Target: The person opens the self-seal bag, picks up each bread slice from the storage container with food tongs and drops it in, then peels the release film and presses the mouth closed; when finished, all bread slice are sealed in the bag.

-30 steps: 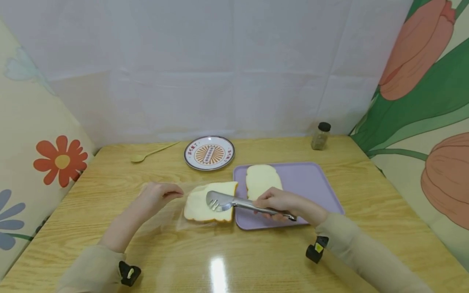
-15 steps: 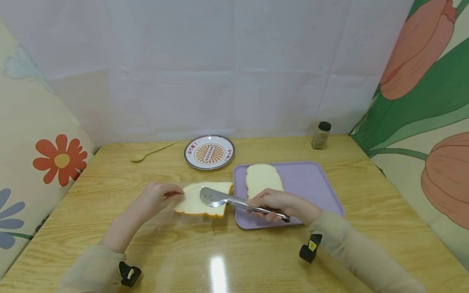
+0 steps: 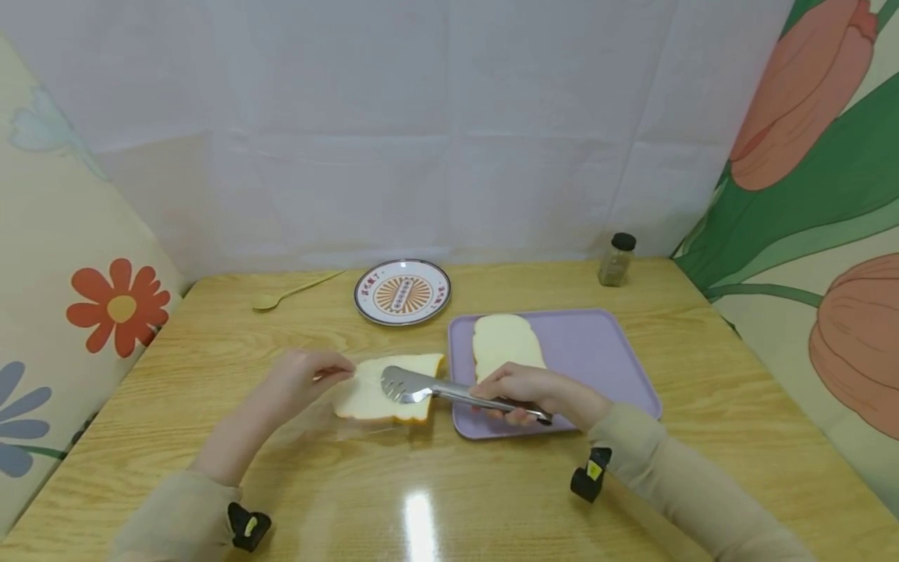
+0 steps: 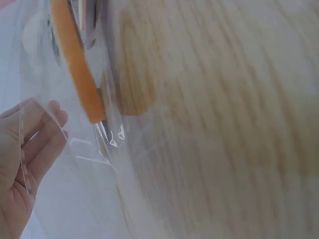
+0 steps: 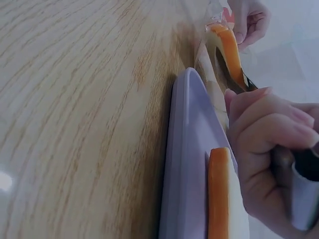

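Observation:
My right hand (image 3: 516, 390) grips steel tongs (image 3: 449, 389), whose serrated end clamps a bread slice (image 3: 365, 400) with an orange crust. That slice is held just left of the purple tray (image 3: 597, 359). Around it is a clear plastic bag (image 4: 89, 159), thin and hard to make out in the head view. The left hand (image 3: 305, 382) pinches the film at the slice's left side. A second bread slice (image 3: 504, 343) lies on the tray's left half, partly covered by the right hand; its crust edge shows in the right wrist view.
Behind the bag is a white plate (image 3: 403, 292) with an orange sunburst print. A gold spoon (image 3: 288, 293) lies at the back left. A black-lidded jar (image 3: 616, 260) stands at the back right, near the white backdrop (image 3: 421, 156).
Over the last second my right hand carries the tonged slice a little left, deeper into the bag and further off the tray. It dips slightly in the latest half second. The left hand stays put.

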`<state>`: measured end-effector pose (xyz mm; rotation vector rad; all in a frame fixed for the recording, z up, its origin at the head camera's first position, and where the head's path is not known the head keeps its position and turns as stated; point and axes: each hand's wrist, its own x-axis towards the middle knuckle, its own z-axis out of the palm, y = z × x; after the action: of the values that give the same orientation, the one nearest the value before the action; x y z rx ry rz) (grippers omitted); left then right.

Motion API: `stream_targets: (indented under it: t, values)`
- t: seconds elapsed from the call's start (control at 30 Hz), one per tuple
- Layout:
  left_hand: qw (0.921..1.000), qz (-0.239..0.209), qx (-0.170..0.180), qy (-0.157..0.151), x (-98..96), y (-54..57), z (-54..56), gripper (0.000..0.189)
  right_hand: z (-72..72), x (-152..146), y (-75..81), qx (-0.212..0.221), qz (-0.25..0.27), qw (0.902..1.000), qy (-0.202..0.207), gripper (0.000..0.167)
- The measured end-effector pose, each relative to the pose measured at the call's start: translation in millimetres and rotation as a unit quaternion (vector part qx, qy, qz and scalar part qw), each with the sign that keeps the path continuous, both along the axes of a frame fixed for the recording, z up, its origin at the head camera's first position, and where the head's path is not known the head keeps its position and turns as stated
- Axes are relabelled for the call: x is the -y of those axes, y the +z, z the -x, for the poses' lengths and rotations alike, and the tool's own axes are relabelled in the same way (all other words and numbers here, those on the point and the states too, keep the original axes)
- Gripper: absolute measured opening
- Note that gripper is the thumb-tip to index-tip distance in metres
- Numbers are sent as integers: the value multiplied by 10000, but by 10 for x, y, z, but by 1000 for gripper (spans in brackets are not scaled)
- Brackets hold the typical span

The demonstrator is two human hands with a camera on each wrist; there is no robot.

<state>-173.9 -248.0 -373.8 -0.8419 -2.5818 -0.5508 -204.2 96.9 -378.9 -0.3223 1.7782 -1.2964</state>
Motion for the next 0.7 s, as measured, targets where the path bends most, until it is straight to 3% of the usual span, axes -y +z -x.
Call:
stream_targets:
  t: [0.1, 0.33, 0.47, 0.7]
  values:
    - [9997, 9, 242, 93, -22, 7, -16, 14, 3, 12, 2, 124, 61, 9999, -17, 33]
    - [9991, 129, 376, 159, -74, -4, -26, 21, -3, 48, 10, 164, 47, 9999, -18, 31]
    - [9984, 88, 533, 191, -97, -27, -26, 16, -7, 69, 12, 124, 38, 9999, -3, 30]
    - [9987, -488, 157, 64, -119, -80, -10, 14, -18, 87, 19, 121, 88, 9999, 18, 29]
